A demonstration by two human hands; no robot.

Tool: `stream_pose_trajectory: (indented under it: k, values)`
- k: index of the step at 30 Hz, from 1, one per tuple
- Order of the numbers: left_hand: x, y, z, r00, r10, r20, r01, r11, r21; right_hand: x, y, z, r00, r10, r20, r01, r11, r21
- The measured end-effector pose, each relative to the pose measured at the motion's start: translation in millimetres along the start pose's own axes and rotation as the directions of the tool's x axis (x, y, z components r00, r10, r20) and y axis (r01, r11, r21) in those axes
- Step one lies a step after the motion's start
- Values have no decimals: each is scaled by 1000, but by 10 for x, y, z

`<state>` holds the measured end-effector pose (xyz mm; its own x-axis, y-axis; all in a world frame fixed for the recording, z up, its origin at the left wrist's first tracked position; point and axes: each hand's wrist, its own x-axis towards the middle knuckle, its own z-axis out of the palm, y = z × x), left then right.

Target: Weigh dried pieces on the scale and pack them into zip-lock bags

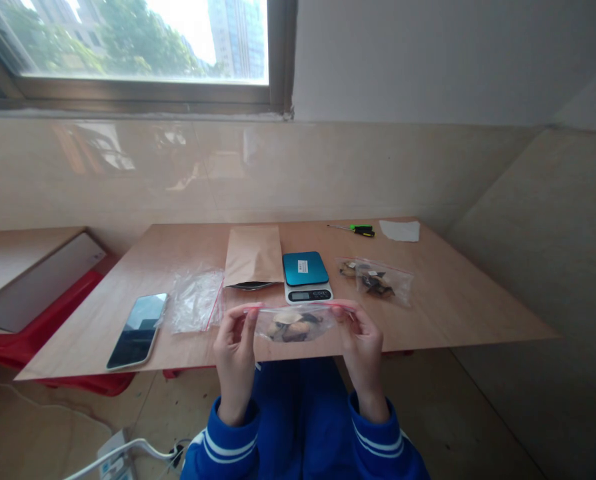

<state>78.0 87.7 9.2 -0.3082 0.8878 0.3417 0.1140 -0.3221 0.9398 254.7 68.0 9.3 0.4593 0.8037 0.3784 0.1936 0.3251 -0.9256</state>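
A clear zip bag (294, 327) with brownish dried pieces inside is stretched between my two hands at the table's front edge. My left hand (237, 340) pinches its red-striped top edge at the left corner. At the right corner, my right hand (358, 337) pinches the same edge. Just beyond the bag stands a kitchen scale (305, 272) with a blue-green plate, nothing on it but a small white label. Two similar filled zip bags (378, 281) lie overlapping to the right of the scale.
A brown paper pouch (253, 257) lies left of the scale on the wooden table (458, 307). Flat clear zip bags (195, 300) and a phone (138, 332) are further left. Screwdrivers (358, 230) and a white paper piece (401, 231) lie at the back right. A power strip (117, 457) sits on the floor.
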Motion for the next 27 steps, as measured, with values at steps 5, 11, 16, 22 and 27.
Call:
stream_pose_trajectory:
  k: [5, 11, 16, 22, 27]
  values:
    - [-16, -68, 2, 994, 108, 16, -109, 988, 112, -9, -2, 3, 1000, -6, -29, 5, 1000, -21]
    - [-46, -104, 56, 972, 232, -26, -221, 951, 215, -46, 5, 53, 998, -38, -57, 37, 999, -14]
    - [-30, -35, 63, 994, 104, -29, -99, 986, 136, -51, -28, 63, 999, -37, -40, 38, 999, 28]
    - [-6, -6, -28, 985, -109, 134, 129, 980, -149, -6, -10, 11, 988, 44, 145, -60, 992, 109]
    - [-4, -40, -65, 980, -131, 150, 155, 975, -159, 1, -5, -33, 980, 81, 180, -101, 989, 106]
